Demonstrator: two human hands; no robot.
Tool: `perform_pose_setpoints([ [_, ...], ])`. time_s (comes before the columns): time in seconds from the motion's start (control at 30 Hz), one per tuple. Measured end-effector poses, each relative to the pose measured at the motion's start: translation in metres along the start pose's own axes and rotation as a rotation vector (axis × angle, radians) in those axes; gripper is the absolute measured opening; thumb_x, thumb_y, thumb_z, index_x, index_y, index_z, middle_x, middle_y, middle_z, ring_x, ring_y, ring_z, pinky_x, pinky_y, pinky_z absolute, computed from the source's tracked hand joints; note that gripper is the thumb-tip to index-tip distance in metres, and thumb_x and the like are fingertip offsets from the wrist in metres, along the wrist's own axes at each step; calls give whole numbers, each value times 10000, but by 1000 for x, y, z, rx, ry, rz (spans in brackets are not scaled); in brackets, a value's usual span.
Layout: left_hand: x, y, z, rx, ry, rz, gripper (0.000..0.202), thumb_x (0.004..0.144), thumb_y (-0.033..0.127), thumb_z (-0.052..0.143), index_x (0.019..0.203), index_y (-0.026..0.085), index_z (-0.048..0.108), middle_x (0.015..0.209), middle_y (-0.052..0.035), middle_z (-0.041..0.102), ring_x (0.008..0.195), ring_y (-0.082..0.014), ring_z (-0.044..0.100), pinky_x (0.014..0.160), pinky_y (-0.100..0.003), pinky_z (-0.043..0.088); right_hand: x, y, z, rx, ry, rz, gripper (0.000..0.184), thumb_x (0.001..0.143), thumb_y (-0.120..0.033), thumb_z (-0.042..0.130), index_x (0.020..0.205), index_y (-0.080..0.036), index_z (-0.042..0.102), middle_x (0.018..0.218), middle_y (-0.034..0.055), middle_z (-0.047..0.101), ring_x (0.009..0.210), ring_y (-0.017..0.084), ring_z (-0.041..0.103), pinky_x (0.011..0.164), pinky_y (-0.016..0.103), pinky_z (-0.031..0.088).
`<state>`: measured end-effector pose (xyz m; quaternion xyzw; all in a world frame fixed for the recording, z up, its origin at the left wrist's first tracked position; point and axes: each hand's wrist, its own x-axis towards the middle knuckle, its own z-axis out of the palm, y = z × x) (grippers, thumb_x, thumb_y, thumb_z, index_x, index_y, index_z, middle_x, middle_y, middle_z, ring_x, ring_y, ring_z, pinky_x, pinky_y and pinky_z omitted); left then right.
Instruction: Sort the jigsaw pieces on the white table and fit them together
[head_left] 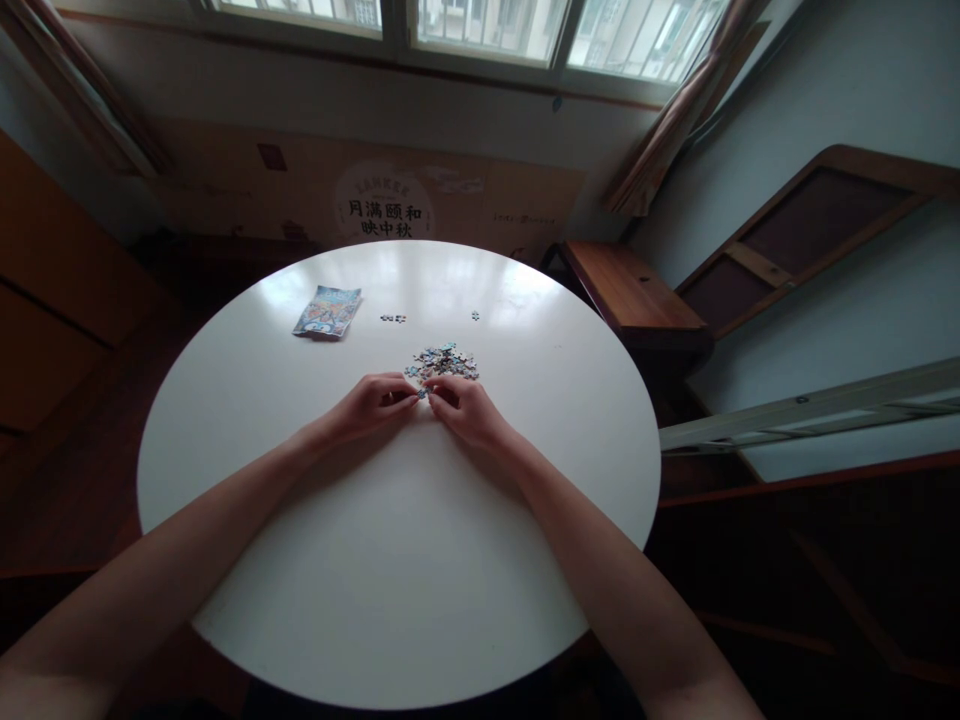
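Note:
My left hand [382, 398] and my right hand [461, 404] meet near the middle of the white round table [375, 560]. Pinched between the fingertips of both hands is a small jigsaw puzzle piece [422, 394]; whether it is one piece or a joined pair I cannot tell. Just beyond my fingers lies a loose heap of jigsaw pieces [450, 359], partly covered by my right hand. A short row of pieces [394, 319] rests farther back, and a small piece or cluster [475, 316] lies to its right.
A colourful printed packet [328, 313] lies at the table's back left. Beyond the table's right edge stands a wooden bench or low table [630, 285]. Windows [487, 25] and a wall with a printed panel [510, 190] are at the back.

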<state>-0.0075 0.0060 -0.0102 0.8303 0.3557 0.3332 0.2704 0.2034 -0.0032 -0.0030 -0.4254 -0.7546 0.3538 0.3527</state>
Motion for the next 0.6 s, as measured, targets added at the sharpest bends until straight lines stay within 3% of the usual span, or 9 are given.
perform_pose_setpoints([
  [0.6, -1, -2, 0, -5, -23, -6, 262, 950, 352, 599, 903, 136, 740, 780, -28, 635, 601, -77, 510, 552, -189, 386, 0, 0, -1, 35, -28, 19, 291, 871, -255, 561, 1084, -123, 709, 804, 28, 677, 676, 110, 553, 690, 237, 447],
])
